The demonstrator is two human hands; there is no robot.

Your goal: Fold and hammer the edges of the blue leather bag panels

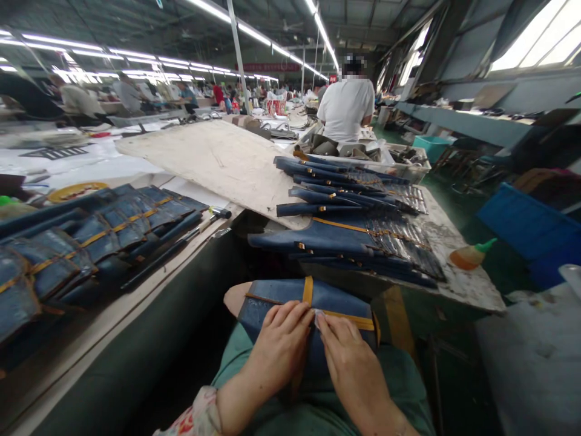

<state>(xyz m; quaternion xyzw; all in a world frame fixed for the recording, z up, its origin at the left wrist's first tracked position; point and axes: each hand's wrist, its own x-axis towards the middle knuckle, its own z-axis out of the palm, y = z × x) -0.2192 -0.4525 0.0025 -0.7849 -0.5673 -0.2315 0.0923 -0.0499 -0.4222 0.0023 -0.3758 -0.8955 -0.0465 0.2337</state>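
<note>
Across my lap lies a blue leather panel (272, 290) with yellow straps (308, 290) crossing it and a bare tan tip at its left end. My left hand (282, 334) rests over the panel's middle, fingers laid out along it and their tips by the crossing of the straps. My right hand (347, 351) has its fingers pressed together against the panel, holding a small white scrap (316, 317) that looks like cloth or tissue. Both sets of fingertips almost meet there. The panel's underside is hidden.
Stacked blue leather pieces (336, 236) lie on the worktop ahead, by a glue bottle (469, 257) with a green nozzle. More strapped blue pieces (95, 236) cover the left bench, near a brush (218, 213). A person in white (345, 103) sits beyond; blue crates (531, 224) stand right.
</note>
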